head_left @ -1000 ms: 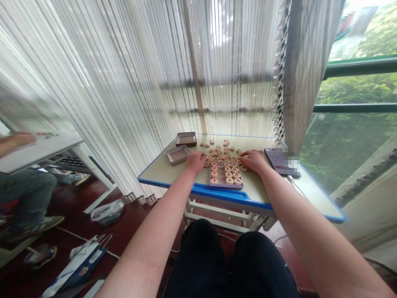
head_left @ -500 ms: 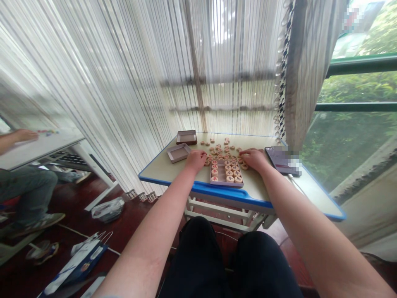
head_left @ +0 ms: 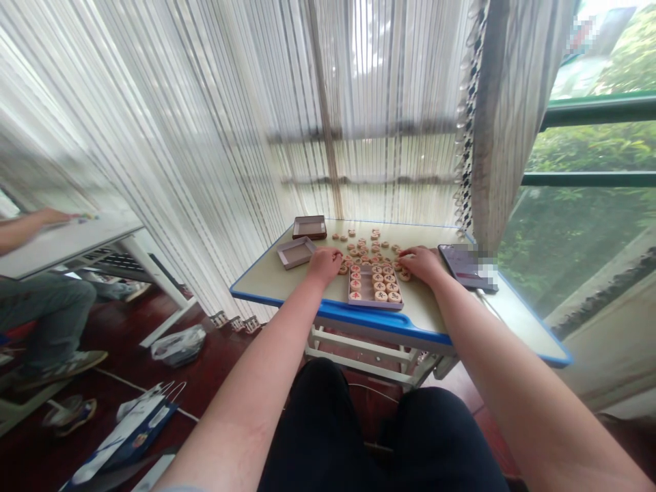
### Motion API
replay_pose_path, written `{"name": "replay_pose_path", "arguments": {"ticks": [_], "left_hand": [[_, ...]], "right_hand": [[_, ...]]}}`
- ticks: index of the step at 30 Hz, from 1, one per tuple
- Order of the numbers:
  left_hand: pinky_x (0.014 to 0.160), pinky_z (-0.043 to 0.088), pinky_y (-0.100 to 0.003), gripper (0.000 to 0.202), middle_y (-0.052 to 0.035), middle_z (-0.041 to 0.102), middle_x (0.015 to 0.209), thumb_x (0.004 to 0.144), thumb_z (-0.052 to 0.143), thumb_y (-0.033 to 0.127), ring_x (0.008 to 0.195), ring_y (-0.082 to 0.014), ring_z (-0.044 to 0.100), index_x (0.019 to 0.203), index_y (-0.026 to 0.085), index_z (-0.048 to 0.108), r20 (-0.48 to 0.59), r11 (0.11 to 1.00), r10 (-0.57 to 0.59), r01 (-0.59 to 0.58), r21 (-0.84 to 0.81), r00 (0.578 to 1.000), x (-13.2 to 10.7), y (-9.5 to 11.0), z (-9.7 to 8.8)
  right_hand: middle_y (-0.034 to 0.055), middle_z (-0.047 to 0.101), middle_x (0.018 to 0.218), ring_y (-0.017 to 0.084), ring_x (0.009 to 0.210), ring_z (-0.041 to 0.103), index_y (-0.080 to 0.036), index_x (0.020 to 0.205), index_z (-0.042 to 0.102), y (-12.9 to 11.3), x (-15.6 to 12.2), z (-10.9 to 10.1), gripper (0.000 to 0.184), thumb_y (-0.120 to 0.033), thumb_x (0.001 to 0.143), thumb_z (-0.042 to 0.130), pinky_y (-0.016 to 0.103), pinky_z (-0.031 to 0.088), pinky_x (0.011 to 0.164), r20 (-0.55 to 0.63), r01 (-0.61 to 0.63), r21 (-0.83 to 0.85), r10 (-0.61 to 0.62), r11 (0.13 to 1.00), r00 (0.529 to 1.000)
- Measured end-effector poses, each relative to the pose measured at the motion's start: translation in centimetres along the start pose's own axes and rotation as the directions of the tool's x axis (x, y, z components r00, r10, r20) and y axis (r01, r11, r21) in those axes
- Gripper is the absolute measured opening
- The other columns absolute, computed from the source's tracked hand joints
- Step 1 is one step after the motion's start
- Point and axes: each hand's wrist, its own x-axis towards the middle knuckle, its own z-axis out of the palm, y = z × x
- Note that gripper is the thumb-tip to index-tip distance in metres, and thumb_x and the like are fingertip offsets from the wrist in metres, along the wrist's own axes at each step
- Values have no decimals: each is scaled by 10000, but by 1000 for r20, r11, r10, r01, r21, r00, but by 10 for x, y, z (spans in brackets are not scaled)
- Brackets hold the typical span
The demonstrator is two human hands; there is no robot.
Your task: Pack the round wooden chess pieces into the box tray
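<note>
Head view: the box [head_left: 365, 292] sits at the desk's [head_left: 271, 279] near edge, red-marked pieces [head_left: 355, 285] in its left column, black-marked pieces [head_left: 393, 288] in two right columns, bare floor between. Loose pieces [head_left: 362, 250] spread beyond. Left hand [head_left: 324, 265], fingertips bunched, and right hand [head_left: 422, 264], fingers curved, flank them; whether either grasps one, I cannot tell. Far left, the pale tray [head_left: 296, 253] and brown tray [head_left: 309, 227] show bare floors.

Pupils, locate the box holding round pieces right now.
In the head view, slightly right of centre, the box sits by the near edge of the table, nearer than the loose pieces, between the left hand and right hand.
</note>
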Motion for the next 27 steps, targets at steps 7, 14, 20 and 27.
{"name": "replay_pose_path", "arguments": {"ticks": [7, 14, 20, 27], "left_hand": [[884, 438, -327, 277, -66, 689, 848, 817, 442, 238, 941, -205, 563, 858, 158, 704, -7, 1000, -22, 22, 8, 1000, 2, -2, 2], [860, 443, -327, 275, -82, 688, 830, 811, 441, 232, 911, -211, 570, 825, 156, 705, -39, 1000, -7, 8, 4, 999, 2, -5, 7], [863, 444, -331, 270, -77, 686, 813, 809, 443, 227, 895, -210, 569, 807, 156, 703, -39, 1000, 12, -11, 10, 999, 4, -5, 7], [870, 441, -356, 259, -76, 680, 790, 804, 455, 225, 885, -219, 561, 793, 144, 701, -38, 999, 34, -33, 10, 999, 6, -5, 9]], "right_hand": [[97, 666, 950, 260, 934, 579, -183, 824, 725, -6, -4, -8, 314, -435, 667, 620, 362, 405, 871, -94, 15, 162, 1, 987, 996], [59, 584, 1130, 255, 1089, 492, -263, 862, 709, -57, -44, -35, 290, -489, 710, 611, 421, 367, 950, -97, 333, 431, -324, 839, 941], [54, 541, 1190, 295, 1165, 396, -260, 799, 703, -85, -71, -37, 184, -411, 702, 666, 480, 291, 1000, -21, 570, 347, -601, 745, 799], [48, 475, 1289, 313, 1180, 358, -268, 806, 712, -91, -80, -31, 172, -390, 686, 688, 497, 312, 977, 51, 635, 300, -676, 712, 735]]}}
